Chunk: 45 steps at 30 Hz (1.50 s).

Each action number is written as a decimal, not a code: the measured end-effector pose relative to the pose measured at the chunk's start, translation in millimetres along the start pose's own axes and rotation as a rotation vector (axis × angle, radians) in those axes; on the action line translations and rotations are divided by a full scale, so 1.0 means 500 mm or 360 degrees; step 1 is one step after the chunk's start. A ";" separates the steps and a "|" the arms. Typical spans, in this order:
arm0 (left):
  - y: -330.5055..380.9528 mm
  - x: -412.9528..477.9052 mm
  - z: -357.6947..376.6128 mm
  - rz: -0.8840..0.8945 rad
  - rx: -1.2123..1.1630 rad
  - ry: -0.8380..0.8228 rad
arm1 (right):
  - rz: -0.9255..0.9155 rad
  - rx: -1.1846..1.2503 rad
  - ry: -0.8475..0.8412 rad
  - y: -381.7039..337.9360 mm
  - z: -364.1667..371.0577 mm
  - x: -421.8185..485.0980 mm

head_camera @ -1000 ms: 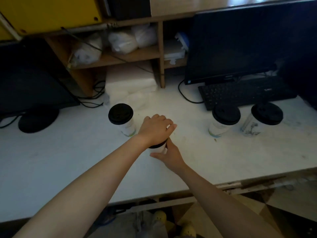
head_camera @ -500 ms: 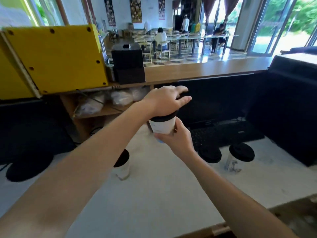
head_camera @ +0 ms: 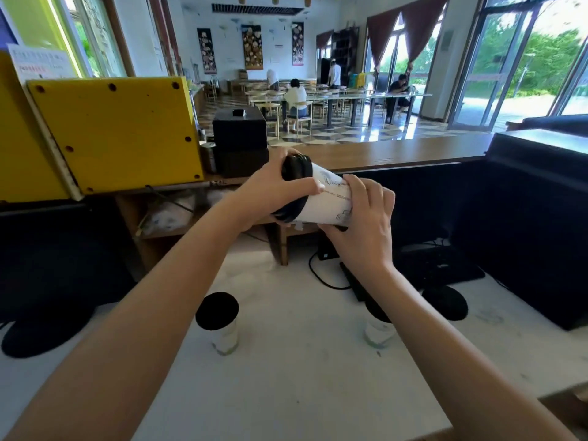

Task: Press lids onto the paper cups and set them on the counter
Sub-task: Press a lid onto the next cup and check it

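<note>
A white paper cup (head_camera: 327, 203) with a black lid (head_camera: 294, 168) is held in the air, tipped on its side with the lid pointing left and away. My left hand (head_camera: 270, 192) grips the lid end, thumb across the cup wall. My right hand (head_camera: 366, 218) wraps the cup's base end from the right. Below on the white work table (head_camera: 286, 377) stand three more lidded cups: one at the left (head_camera: 219, 323), one (head_camera: 378, 326) partly hidden behind my right forearm, and one (head_camera: 445, 302) further right, mostly in shadow.
A wooden counter (head_camera: 397, 154) runs across behind the held cup, with a black box (head_camera: 240, 135) and a yellow panel (head_camera: 117, 132) at its left. A dark monitor (head_camera: 525, 218) and keyboard (head_camera: 439, 265) sit at the right, another monitor (head_camera: 41, 265) at the left.
Both hands have lifted the cup from the table to counter height and tipped it from upright onto its side. The camera has tilted up toward the room.
</note>
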<state>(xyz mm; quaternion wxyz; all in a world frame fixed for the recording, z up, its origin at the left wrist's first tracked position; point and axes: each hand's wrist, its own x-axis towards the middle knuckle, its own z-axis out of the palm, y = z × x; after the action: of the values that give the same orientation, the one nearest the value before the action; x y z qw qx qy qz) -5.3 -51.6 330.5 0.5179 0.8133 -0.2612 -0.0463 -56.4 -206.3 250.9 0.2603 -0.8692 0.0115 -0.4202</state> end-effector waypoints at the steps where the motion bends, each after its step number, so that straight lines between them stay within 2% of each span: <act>1: -0.008 -0.003 -0.002 0.0003 -0.0079 0.0055 | -0.0052 0.0055 -0.0061 0.001 -0.009 0.010; 3: -0.024 -0.011 -0.008 0.0085 -0.0140 0.0179 | -0.0043 0.0344 -0.0288 0.006 -0.034 0.035; 4: -0.031 -0.018 -0.012 0.0185 -0.0099 0.0231 | 0.0060 0.0526 -0.0408 0.005 -0.048 0.049; 6: -0.045 -0.030 -0.016 0.0396 -0.0071 0.0265 | 0.0452 0.0838 -0.0555 0.006 -0.069 0.076; 9: -0.060 -0.052 -0.016 0.0586 -0.0188 0.0207 | 0.1021 0.1053 -0.0774 0.008 -0.090 0.106; 11: -0.066 -0.059 -0.014 0.0741 -0.0030 0.0236 | 0.1102 0.1199 -0.1024 0.007 -0.101 0.111; 13: -0.069 -0.061 -0.010 0.0908 0.0160 0.0236 | 0.1036 0.1317 -0.1168 0.004 -0.103 0.109; 16: -0.069 -0.061 -0.007 0.0991 0.0286 0.0203 | 0.0995 0.1520 -0.1006 0.005 -0.092 0.103; 20: -0.086 -0.051 -0.015 0.0940 0.0378 0.0136 | 0.0939 0.1687 -0.0915 0.014 -0.082 0.086; 23: -0.103 -0.038 -0.020 0.0713 0.0271 0.0056 | 0.0910 0.1805 -0.0763 0.023 -0.075 0.070; 27: -0.121 -0.030 -0.019 0.0057 -0.0664 -0.0180 | 0.0774 0.1957 -0.0630 0.032 -0.063 0.041; 29: -0.129 -0.023 -0.016 -0.0141 -0.0927 -0.0302 | 0.0692 0.1961 -0.0666 0.039 -0.062 0.032; 33: -0.134 -0.013 -0.015 -0.0178 -0.1116 -0.0351 | 0.0408 0.1699 -0.0751 0.053 -0.068 0.031; 37: -0.132 -0.009 0.003 -0.0328 -0.1075 -0.0083 | 0.0298 0.1674 -0.0853 0.062 -0.067 0.033; 39: -0.134 -0.008 0.015 -0.0276 -0.1035 0.0025 | 0.0394 0.1715 -0.0856 0.068 -0.063 0.033; 41: -0.136 -0.012 0.027 -0.0168 -0.0946 0.0114 | 0.0626 0.1742 -0.0883 0.074 -0.059 0.034; 45: -0.141 -0.031 0.051 0.0219 -0.0566 0.0234 | 0.1024 0.1527 -0.1048 0.072 -0.050 0.042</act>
<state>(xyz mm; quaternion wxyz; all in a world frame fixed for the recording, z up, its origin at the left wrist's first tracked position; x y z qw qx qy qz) -0.7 -42.1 254.9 0.6730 0.6905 -0.2653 0.0034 -54.0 -253.8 262.4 0.7208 -0.6931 0.0021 0.0075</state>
